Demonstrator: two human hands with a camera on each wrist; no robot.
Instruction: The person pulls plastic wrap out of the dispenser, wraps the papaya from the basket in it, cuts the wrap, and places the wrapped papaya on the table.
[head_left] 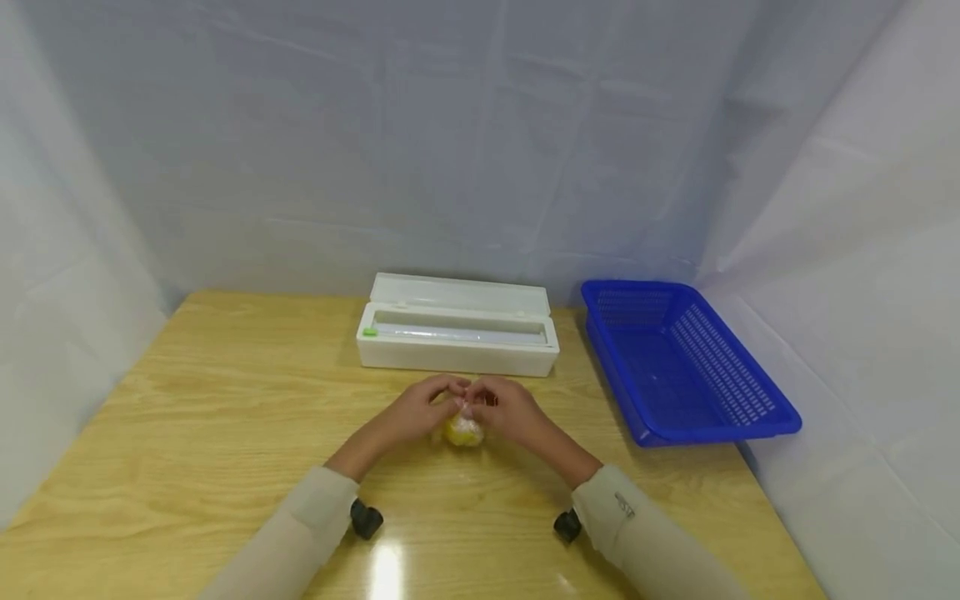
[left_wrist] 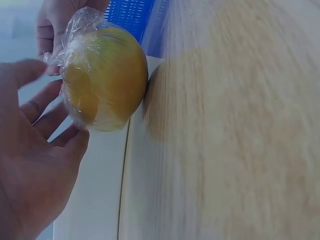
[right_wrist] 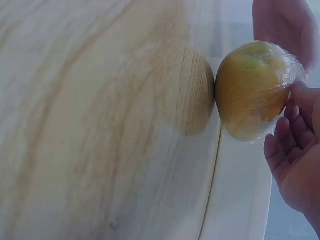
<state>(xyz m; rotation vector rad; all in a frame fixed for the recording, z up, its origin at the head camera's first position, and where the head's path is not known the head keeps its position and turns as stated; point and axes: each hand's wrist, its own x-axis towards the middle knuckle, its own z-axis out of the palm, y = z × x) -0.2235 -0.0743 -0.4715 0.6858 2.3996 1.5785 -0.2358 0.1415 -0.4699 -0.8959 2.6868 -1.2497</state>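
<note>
A yellow round fruit point(head_left: 463, 431) wrapped in clear cling film sits on the wooden table point(head_left: 225, 417), in front of the white film dispenser box point(head_left: 457, 335). Both hands meet over it. My left hand point(head_left: 441, 398) cups the fruit from the left, its fingers curled against the film. My right hand point(head_left: 486, 400) pinches the gathered film at the top. The left wrist view shows the wrapped fruit point(left_wrist: 107, 80) with my left hand point(left_wrist: 45, 115) beside it and the right hand point(left_wrist: 52, 27) behind. In the right wrist view my right hand point(right_wrist: 290, 135) holds the fruit point(right_wrist: 250, 95).
The dispenser box stands open with its lid back, a film roll inside. A blue plastic basket point(head_left: 678, 367) lies at the right of the table, near the edge. White cloth walls close in the back and both sides.
</note>
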